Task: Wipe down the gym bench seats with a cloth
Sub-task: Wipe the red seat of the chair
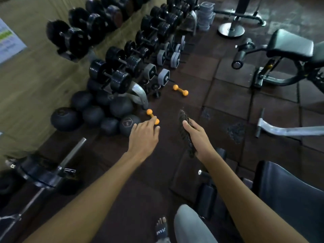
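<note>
The cloth (pixel 185 134) is dark and crumpled, and it is sitting in the right hand (pixel 199 137). The hand is gripping it with the thumb lying across the top and the fingers curled underneath. The cloth is hanging in the air above the dark tiled floor (pixel 219 95), in the middle of the view, and it is not touching either seat.

The nearer bench seat (pixel 289 195), black and padded, is lying at the lower right, just beside the right forearm. A second bench seat (pixel 291 44) is standing well apart at the upper right on a metal frame.

The left hand (pixel 143 137) is reaching forward beside the right one. Its fingers are relaxed and spread, and it is grasping nothing. Its fingertips are overlapping one end of an orange dumbbell (pixel 152 116) lying on the floor; whether they are touching it cannot be told. A second orange dumbbell (pixel 180 90) is lying farther out on the tiles.

To the left, a pile of dark balls (pixel 93 115) is resting against the foot of a long rack of dumbbells (pixel 122 67) that is running away along the wall. A loaded barbell (pixel 52 172) is lying at the lower left. A stack of clear containers (pixel 206 16) is standing at the far end of the rack.

At the bottom edge, a foot in a dark sandal (pixel 161 228) is showing next to a grey trouser leg (pixel 189 225).
</note>
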